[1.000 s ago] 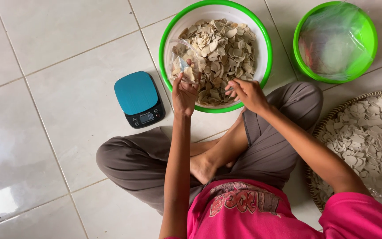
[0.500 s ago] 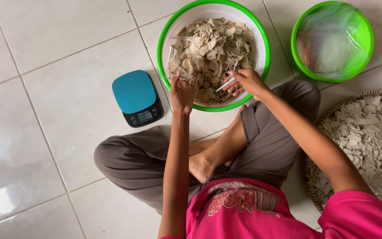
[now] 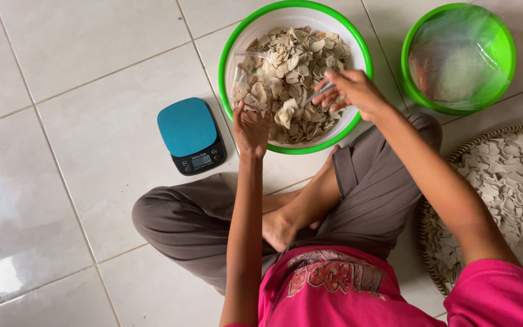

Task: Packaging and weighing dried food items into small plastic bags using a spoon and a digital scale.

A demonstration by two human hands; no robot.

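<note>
I sit cross-legged on a tiled floor. In front of me stands a white bowl with a green rim (image 3: 230,56), full of pale beige chips (image 3: 301,66). My left hand (image 3: 250,128) holds a clear plastic bag (image 3: 248,82) with chips in it, at the bowl's left side. Over the right part of the bowl my right hand (image 3: 351,92) grips a thin metal utensil (image 3: 317,95), its tip pointing toward the bag.
A small teal digital kitchen scale (image 3: 190,134) lies on the floor left of the bowl. At the upper right is a green bowl (image 3: 505,56) with clear plastic bags inside. A woven tray (image 3: 509,181) of more pale chips rests at my right.
My right hand rose from the bowl's near rim to above the chips, now with the utensil showing. The left hand stays at the bag. The view shifted slightly.
</note>
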